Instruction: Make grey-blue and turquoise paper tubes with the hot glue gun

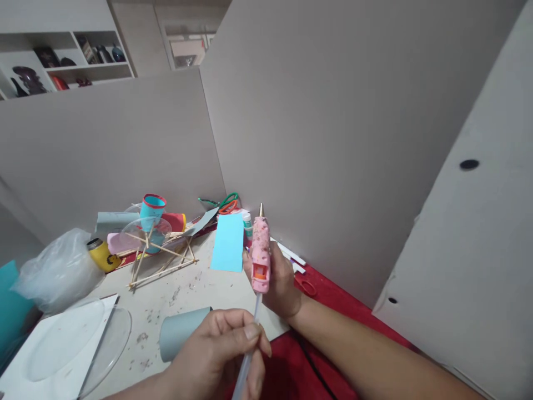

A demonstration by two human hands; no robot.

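Note:
A pink hot glue gun [261,244] with a metal nozzle points away from me, held up by my right hand [283,278], whose fingers wrap its handle. Between the thumb and fingers of my left hand [229,347] is a translucent glue stick [245,366]. Its upper end meets the rear of the gun; how far it goes in is hidden. Beside my left hand a grey-blue paper tube [181,336] lies on the board. A bright blue paper sheet [227,243] is just left of the gun.
On the white board [166,294] stands a stick frame [162,272] with a blue cup [152,210]. Clear discs [120,333], a plastic bag [62,272] and a yellow tube [102,254] are leftward. Scissors [229,204] lie at the back. A grey partition [312,139] rises behind.

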